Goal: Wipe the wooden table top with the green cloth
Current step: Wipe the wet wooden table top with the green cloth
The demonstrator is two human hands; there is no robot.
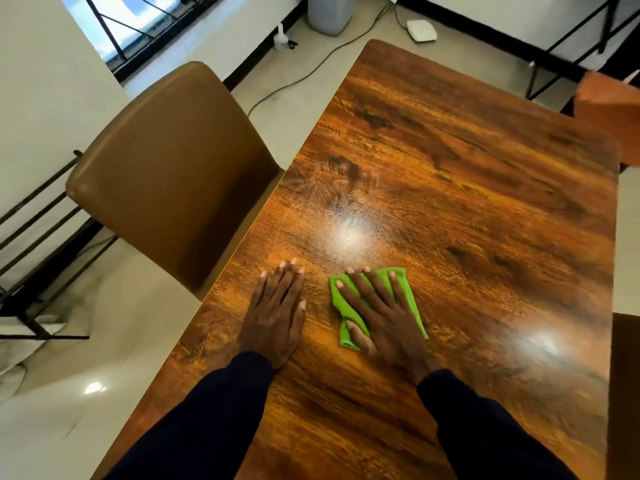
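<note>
A person leans over a glossy, dark-grained wooden table top (pixel 467 174), seen from a camera on the head looking down. Both forearms, in dark navy sleeves (pixel 214 417), reach forward from the bottom edge of the view.

The right hand (pixel 384 313) lies flat with its fingers spread and straight, palm pressing down on a small, bright green cloth (pixel 410 299). The cloth is folded into a rough rectangle and sits on the table near its middle, closer to the person's edge; its corners show past the fingertips and beside the thumb. The hand does not grip the cloth, it only presses on it.

The left hand (pixel 275 313) rests flat on the bare wood just beside the cloth, to its left, with fingers straight and close together. It holds nothing.

Beyond the hands, a hazy, smeared patch on the wood (pixel 346 216) catches a bright reflection of light. A second glare spot lies nearer the right edge of the table.

To the left of the table stands a tan, leather-look padded chair (pixel 173 174), its back against the table's edge. The floor is pale tile. A grey cylindrical bin (pixel 330 12), a flat white device (pixel 420 30) and a thin cable (pixel 311 69) lie on the floor past the far end.
</note>
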